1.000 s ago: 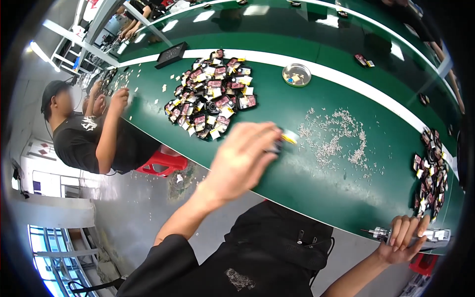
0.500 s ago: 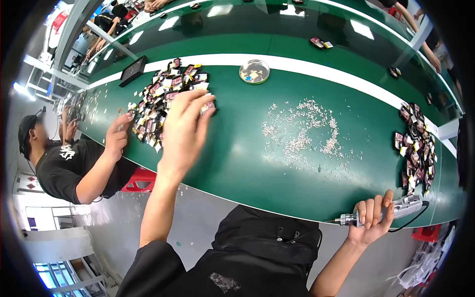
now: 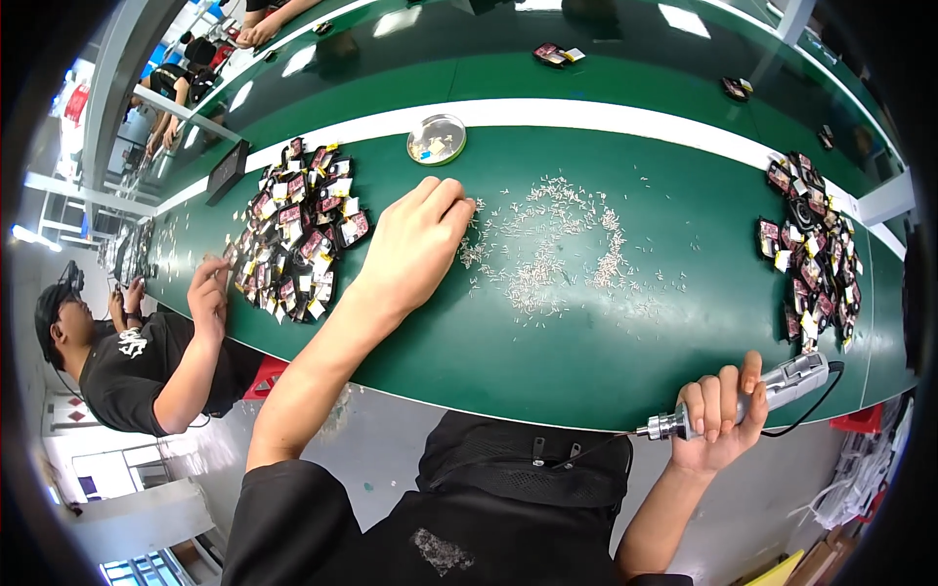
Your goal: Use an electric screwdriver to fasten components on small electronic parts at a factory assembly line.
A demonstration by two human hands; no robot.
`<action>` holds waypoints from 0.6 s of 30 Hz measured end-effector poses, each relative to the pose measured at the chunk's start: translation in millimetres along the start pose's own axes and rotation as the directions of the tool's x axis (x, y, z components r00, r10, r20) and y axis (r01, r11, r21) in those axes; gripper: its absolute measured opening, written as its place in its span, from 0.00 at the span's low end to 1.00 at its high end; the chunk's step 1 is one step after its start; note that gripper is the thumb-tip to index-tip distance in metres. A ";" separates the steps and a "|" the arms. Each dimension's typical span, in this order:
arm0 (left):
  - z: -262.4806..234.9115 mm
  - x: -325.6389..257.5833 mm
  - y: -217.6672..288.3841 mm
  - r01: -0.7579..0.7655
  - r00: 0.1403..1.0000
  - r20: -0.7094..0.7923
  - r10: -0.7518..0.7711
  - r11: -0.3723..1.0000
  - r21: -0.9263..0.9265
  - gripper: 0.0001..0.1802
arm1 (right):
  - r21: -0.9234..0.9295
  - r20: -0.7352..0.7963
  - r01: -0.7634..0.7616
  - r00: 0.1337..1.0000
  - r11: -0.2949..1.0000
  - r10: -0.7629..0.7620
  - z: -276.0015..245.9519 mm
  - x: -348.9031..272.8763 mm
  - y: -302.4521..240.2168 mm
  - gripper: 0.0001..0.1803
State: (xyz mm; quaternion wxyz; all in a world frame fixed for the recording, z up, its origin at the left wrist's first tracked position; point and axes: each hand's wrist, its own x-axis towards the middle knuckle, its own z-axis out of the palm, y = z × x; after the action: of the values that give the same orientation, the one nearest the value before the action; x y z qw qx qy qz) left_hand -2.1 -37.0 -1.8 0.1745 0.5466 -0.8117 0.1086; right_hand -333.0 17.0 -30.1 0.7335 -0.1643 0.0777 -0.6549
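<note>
Green counter (image 3: 459, 366) runs across a workshop, and its far ends are difficult to follow at the dark rim of the view. Upon it lies a scatter of small pale pieces (image 3: 537, 278), too tiny to know their exact shape. Just at the left side of this scatter is the left hand (image 3: 469, 207), back upward and fingers bent; the fingertips are mostly hidden, so I cannot tell whether they pinch something. The right hand (image 3: 721, 415) is closed around a grey powered screwdriver (image 3: 796, 379) near the front edge; its bit points left, and its black cable (image 3: 833, 391) is lost near the hand. Dark labelled units make a left heap (image 3: 293, 234) and a right heap (image 3: 811, 254) (they overlap, so many are partly covered). Between the heaps, farther back, stands a round shallow dish (image 3: 449, 127). Another person (image 3: 147, 356) is at the left, legs cut off by the counter.
</note>
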 end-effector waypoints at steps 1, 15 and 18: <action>0.0 -0.3 0.5 -0.010 1.000 0.008 0.010 1.000 0.017 0.07 | 0.008 0.007 -0.005 1.000 1.000 0.005 0.0 -0.2 -0.4 0.08; -28.7 -38.6 108.2 0.334 0.924 0.224 -0.311 0.366 -0.868 0.06 | 0.053 -0.053 0.129 0.991 0.990 -0.126 37.7 7.1 10.6 0.09; -22.3 -45.4 137.6 0.310 0.906 0.326 -0.269 -0.103 -0.945 0.04 | 0.063 0.036 0.173 0.984 0.983 -0.175 59.7 10.7 15.7 0.09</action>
State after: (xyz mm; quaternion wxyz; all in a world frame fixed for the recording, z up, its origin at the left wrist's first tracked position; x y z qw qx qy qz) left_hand -110.3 61.9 2.3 0.5170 0.4190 -0.5051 -0.5496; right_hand -297.2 16.1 21.4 0.6795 -0.1620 0.0280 -0.7150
